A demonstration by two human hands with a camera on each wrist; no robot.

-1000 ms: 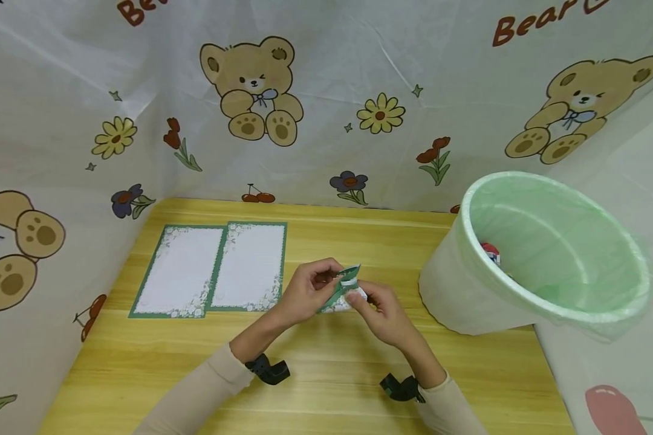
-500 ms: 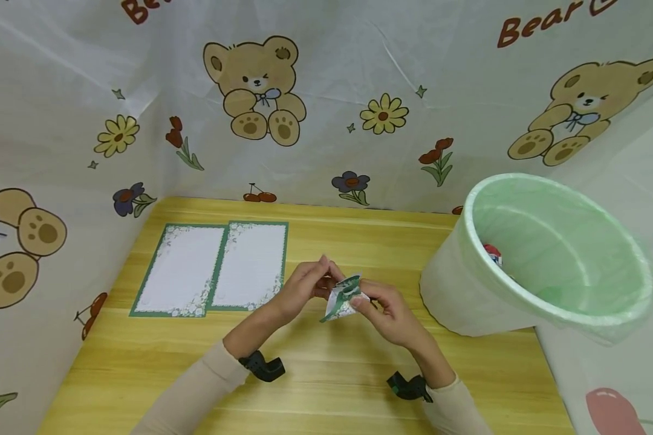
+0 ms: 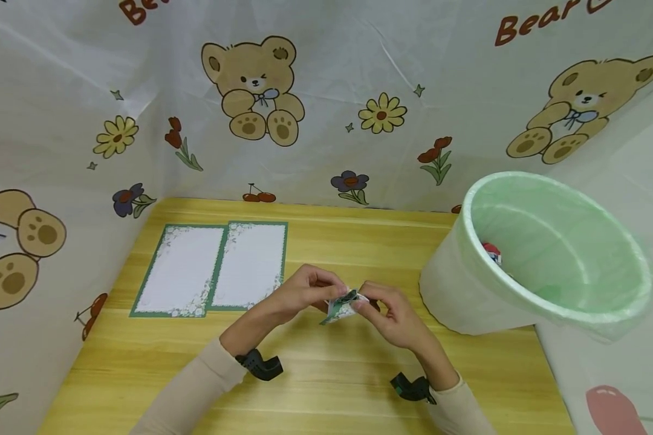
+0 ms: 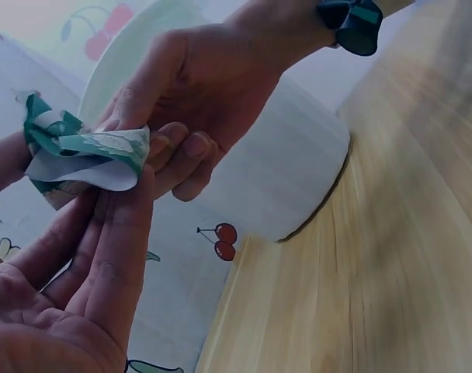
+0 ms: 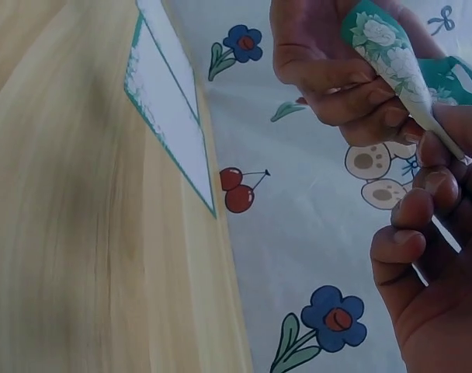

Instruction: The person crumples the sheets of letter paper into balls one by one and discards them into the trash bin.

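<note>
A folded, crumpled sheet of paper (image 3: 340, 310), white with a green edge and printed white flowers, is held between both hands above the table. My right hand (image 3: 394, 320) pinches its right end between thumb and fingers. From the left, my left hand (image 3: 299, 293) pinches the paper near its top, thumb on one side and fingers on the other. The left wrist view shows the paper (image 4: 104, 159) bent into a loop with its plain white inside showing. In the right wrist view a flowered flap (image 5: 387, 58) stands out between the two hands.
Two flat sheets with green floral borders, a left one (image 3: 179, 269) and a right one (image 3: 253, 263), lie overlapping at the table's back left. A bin (image 3: 446, 290) with a pale green liner stands at the right, a red-and-white item (image 3: 491, 252) inside. A bear-print cloth (image 3: 326, 109) hangs behind.
The left hand let go of the paper, lifted its fingers away, and now pinches it again at the top. The upright green flap has folded down; the right hand kept its hold.
</note>
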